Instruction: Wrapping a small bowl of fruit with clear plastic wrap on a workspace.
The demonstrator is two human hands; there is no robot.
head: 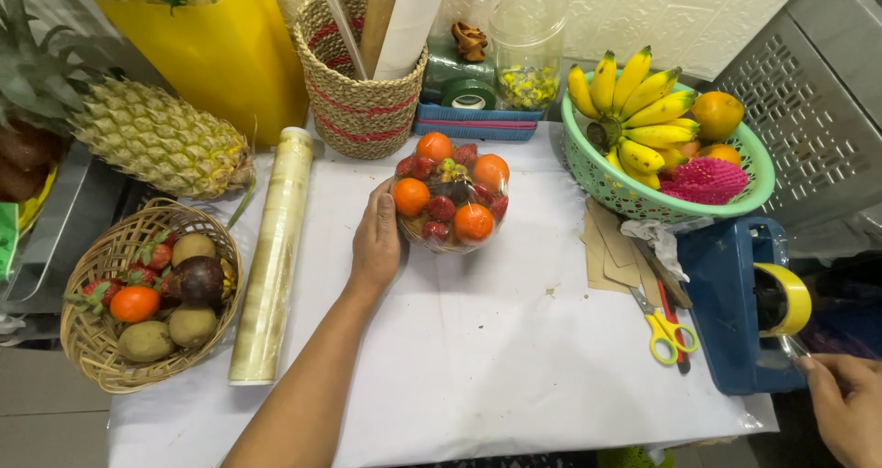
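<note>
Head view: right hand point(850, 408) at 4 o'clock, fingers pinching the clear tape end by the blue tape dispenser point(735, 307). Left hand point(377, 238) cups the wrapped fruit bundle point(450, 192) at desk point(478, 358) centre. Judgement: pull tape straight; keep bundle steady.

Wrapped fruit and 1 yellow bag

A round film-wrapped fruit bundle point(449, 192) sits mid-worktop (oranges, strawberries inside); a tall yellow bag point(216, 50) stands at back left.
</note>
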